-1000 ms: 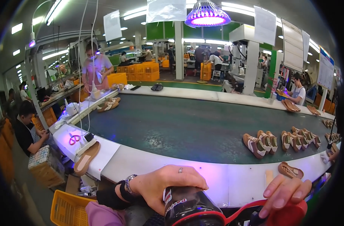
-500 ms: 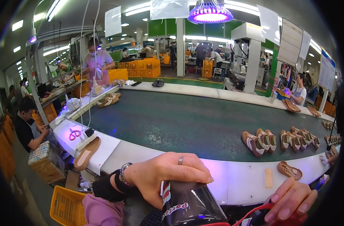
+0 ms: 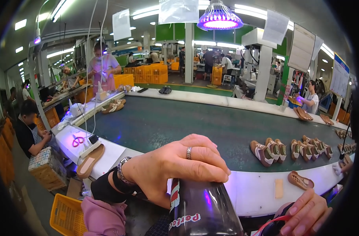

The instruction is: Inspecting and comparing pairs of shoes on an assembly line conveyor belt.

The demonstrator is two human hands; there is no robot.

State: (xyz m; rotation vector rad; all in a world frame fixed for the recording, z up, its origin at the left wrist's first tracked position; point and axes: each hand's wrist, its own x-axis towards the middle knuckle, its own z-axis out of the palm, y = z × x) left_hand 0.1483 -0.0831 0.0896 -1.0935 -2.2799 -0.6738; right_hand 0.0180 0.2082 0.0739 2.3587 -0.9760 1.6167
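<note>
My left hand [image 3: 183, 161], wearing a ring, a metal watch band and a black cuff, is wrapped over the top end of a dark glossy bottle [image 3: 209, 208] with a printed side. The bottle's lower end runs out of view. At the lower right, my right hand [image 3: 307, 216] has its fingers curled over a dark thing with a red strap [image 3: 272, 223]; what the dark part is cannot be made out. Just beyond that hand, on the white ledge, lie a brown shoe upper or openwork sandal [image 3: 300, 180] and a beige flat piece [image 3: 278, 188].
Beyond the white ledge [image 3: 246, 202] stretches a green conveyor belt [image 3: 179, 118] with brown-and-white shoes [image 3: 268, 150] at right. A sole [image 3: 91, 161], power strip [image 3: 89, 149] and red scissors [image 3: 77, 140] lie left. A yellow crate [image 3: 67, 216] stands below. A lamp [image 3: 220, 17] hangs overhead. Co-workers sit and stand around.
My left hand has risen slightly and moved a little right with the bottle. My right hand is a little lower, and less of the red strap shows.
</note>
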